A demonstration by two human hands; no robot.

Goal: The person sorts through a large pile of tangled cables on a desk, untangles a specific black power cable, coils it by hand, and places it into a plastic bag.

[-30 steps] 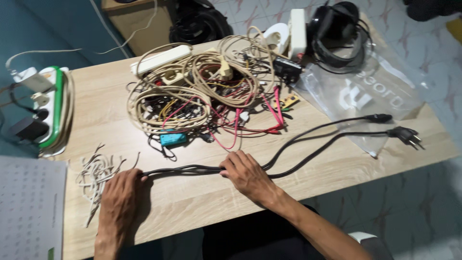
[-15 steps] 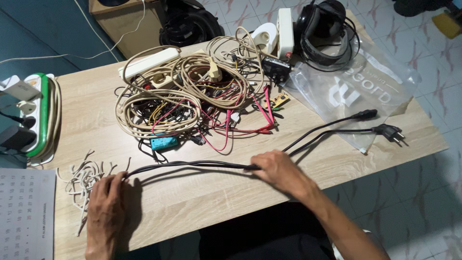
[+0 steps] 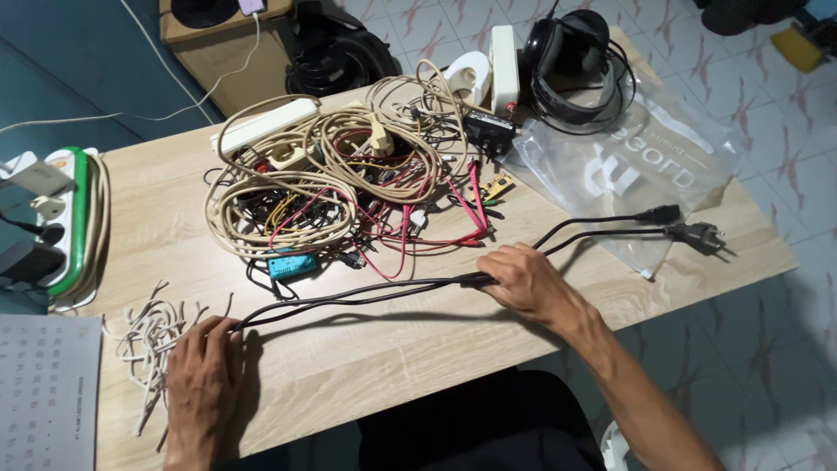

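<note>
Fingers (image 3: 504, 272) of the right hand (image 3: 527, 283) pinch the doubled black power cord (image 3: 366, 295); the left hand (image 3: 202, 371) pins its folded end to the desk (image 3: 418, 349), drawing it straight.

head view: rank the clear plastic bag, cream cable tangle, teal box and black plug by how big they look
1. cream cable tangle and clear plastic bag: look alike, so unranked
2. teal box
3. black plug, little smaller than the box

bare table (image 3: 418, 349) near front edge, cable tangle (image 3: 349, 187) blocking behind
</note>
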